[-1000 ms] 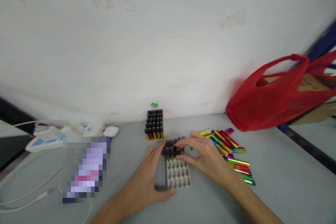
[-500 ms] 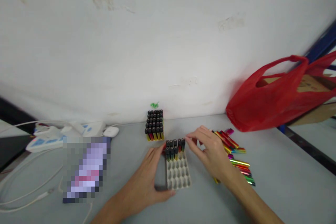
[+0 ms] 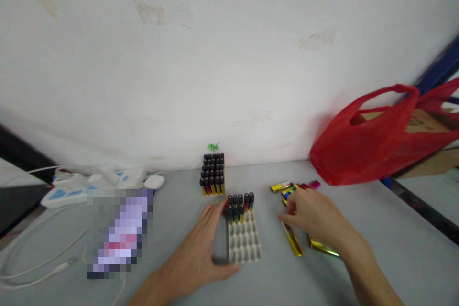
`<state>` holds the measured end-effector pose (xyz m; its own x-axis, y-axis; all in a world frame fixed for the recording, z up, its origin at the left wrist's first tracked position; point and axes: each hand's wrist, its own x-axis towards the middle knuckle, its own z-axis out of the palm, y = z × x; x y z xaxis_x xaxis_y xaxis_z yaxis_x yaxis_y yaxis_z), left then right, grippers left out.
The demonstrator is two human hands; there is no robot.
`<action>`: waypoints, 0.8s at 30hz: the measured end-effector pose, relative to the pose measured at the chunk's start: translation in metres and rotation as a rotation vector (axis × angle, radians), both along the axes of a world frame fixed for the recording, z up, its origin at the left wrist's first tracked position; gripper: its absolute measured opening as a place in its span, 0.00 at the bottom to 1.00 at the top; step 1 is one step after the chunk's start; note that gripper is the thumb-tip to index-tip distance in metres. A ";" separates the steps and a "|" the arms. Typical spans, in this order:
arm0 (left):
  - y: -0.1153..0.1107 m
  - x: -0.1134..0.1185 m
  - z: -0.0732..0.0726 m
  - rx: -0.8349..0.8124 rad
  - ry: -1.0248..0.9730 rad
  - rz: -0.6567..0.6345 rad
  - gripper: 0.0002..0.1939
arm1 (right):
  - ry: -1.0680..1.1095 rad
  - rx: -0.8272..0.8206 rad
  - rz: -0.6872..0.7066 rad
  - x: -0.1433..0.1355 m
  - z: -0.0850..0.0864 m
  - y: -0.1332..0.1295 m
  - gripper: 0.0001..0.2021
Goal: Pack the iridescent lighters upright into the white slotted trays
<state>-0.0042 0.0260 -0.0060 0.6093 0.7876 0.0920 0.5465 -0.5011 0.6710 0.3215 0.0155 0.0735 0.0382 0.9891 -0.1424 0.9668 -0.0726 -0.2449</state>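
Observation:
A pale tray (image 3: 245, 241) with rows of moulded hollows lies in front of me. Slim tubes with black tops (image 3: 235, 208) stand upright in its far rows, and its near rows show bare hollows. My left hand (image 3: 202, 244) is closed round the tray's left side, fingers at the far corner and thumb at the near edge. To the right, my right hand (image 3: 311, 213) reaches over loose shiny tubes, thumb and forefinger apart. A gold tube (image 3: 294, 241) lies beside its thumb. Its other fingertips are partly hidden.
A full block of black-topped tubes (image 3: 213, 174) stands near the wall. At left are a power strip (image 3: 64, 193), white cables and a blurred phone-like slab (image 3: 122, 234). A red bag (image 3: 366, 148) with cardboard inside stands at the back right.
My right hand has moved from the tray's far right corner rightward onto the loose tubes, some of which it now covers. My left hand stays on the tray. The view has shifted slightly.

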 end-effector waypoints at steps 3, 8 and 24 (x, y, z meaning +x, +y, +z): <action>0.000 0.000 -0.002 0.014 -0.002 -0.004 0.70 | -0.022 -0.079 -0.014 -0.004 0.004 -0.004 0.13; 0.000 0.000 -0.002 0.016 -0.017 0.001 0.69 | 0.069 -0.067 0.067 -0.014 -0.005 -0.002 0.07; 0.000 0.002 -0.001 0.025 -0.040 -0.002 0.70 | 0.596 0.262 0.126 -0.036 -0.033 0.013 0.12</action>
